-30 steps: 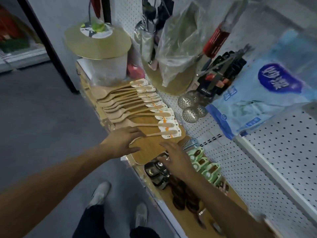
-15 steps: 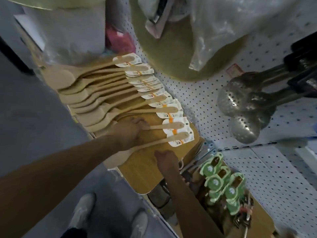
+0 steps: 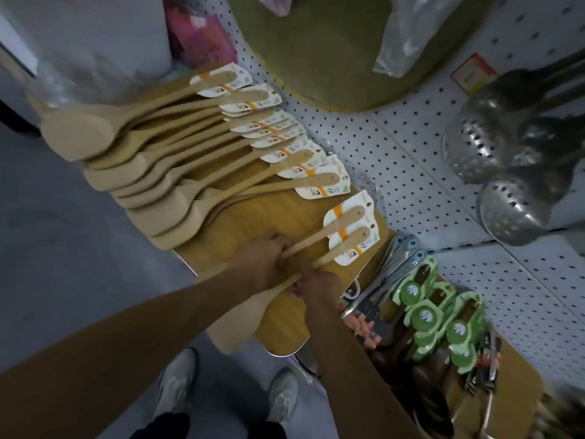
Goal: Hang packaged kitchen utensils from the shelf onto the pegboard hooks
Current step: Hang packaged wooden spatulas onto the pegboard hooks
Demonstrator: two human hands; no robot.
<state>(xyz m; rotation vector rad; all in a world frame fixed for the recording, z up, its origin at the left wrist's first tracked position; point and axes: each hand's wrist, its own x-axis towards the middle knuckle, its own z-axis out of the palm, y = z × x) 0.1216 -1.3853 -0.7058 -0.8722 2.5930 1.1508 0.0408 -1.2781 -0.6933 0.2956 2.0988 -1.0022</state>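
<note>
Both hands met over the wooden board [image 3: 285, 223] lying on the shelf [image 3: 519, 384], near the middle of the view. The left hand [image 3: 259, 264] had its fingers curled round the handle of one wooden spatula [image 3: 329, 231], its grip clamped on the stick. The right hand [image 3: 311, 285], just at 4 o'clock from the left and touching it, pinched the handle of a second wooden spatula [image 3: 345, 248] whose flat blade hung over the board's front edge toward 7 o'clock. Both spatulas pointed their carded ends toward 2 o'clock, the white cards with orange bands lying side by side on the board. At 11 o'clock from the hands lay a fanned row of packaged wooden spoons [image 3: 177, 153], overlapping one another on the shelf. The white pegboard [image 3: 395, 147] rose behind them. Perforated metal skimmers [image 3: 506, 185] hung at 3 o'clock, and green-carded packages [image 3: 430, 321] lay on the shelf at 5 o'clock.
</note>
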